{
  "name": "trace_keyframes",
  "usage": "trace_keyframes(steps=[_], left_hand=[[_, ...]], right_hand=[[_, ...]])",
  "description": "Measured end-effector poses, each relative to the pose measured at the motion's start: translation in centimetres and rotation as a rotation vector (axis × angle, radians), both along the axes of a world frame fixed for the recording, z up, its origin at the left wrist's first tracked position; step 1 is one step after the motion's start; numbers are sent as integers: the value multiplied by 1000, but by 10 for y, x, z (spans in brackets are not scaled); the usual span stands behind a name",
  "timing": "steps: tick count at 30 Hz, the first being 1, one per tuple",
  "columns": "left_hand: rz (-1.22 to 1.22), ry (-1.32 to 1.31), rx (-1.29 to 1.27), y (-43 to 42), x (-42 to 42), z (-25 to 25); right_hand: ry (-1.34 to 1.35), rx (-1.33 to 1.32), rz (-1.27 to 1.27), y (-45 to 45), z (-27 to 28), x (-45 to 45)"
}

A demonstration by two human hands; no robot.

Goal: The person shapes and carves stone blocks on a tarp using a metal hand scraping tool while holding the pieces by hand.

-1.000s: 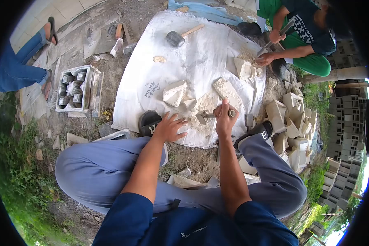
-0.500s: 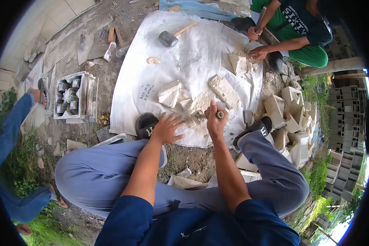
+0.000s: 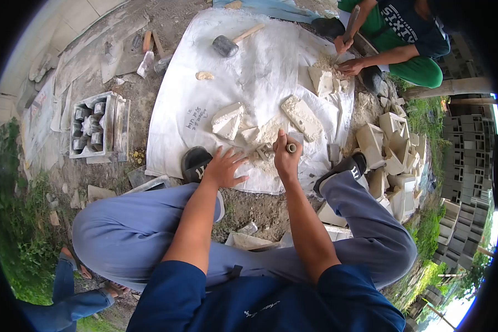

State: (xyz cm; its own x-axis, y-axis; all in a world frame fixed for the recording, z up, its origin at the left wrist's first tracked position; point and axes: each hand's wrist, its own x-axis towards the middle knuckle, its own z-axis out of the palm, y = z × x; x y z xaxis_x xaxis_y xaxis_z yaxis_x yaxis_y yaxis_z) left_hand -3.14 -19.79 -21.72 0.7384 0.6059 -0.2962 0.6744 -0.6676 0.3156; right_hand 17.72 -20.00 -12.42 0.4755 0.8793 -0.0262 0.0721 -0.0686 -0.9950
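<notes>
My left hand point(image 3: 224, 167) lies flat with spread fingers at the near edge of a white sheet point(image 3: 177, 99). In my right hand point(image 3: 287, 157), closed fingers grip a hammer point(image 3: 265, 151) with a round, pipe-like handle end; its head is low over pale crumbs, and whether it touches them I cannot tell. Just beyond lie a broken pale block chunk point(image 3: 228, 120), a smaller piece point(image 3: 250, 134) and a longer slab point(image 3: 302, 118). A small grey metal piece point(image 3: 333, 152) rests right of my right hand.
A black-headed mallet point(image 3: 226, 46) lies farther up the sheet. At top right a co-worker's hands point(image 3: 349, 66) hold a bar-like tool by broken blocks. Block pieces point(image 3: 390, 160) are heaped at right; a metal mould point(image 3: 94, 126) stands left. Another person's legs point(image 3: 74, 299) show lower left.
The legs of the person at left have moved down toward the lower left. My right hand has shifted slightly with the hammer. My left hand stays flat on the sheet.
</notes>
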Motion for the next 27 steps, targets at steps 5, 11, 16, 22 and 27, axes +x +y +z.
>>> trace_keyframes(steps=[5,11,16,22,27], left_hand=[[16,10,-29,2,0,-1],[14,-62,41,1,-2,-9],[-15,-105,80,0,-1,-7],[-16,-100,53,3,3,-1],[-36,-143,97,0,3,-10]], right_hand=[[114,78,-38,-3,44,9],[-107,2,9,0,7,-3],[-226,-18,67,-11,-16,-4],[39,-109,6,-10,-9,16],[113,-19,-112,-17,-1,29]])
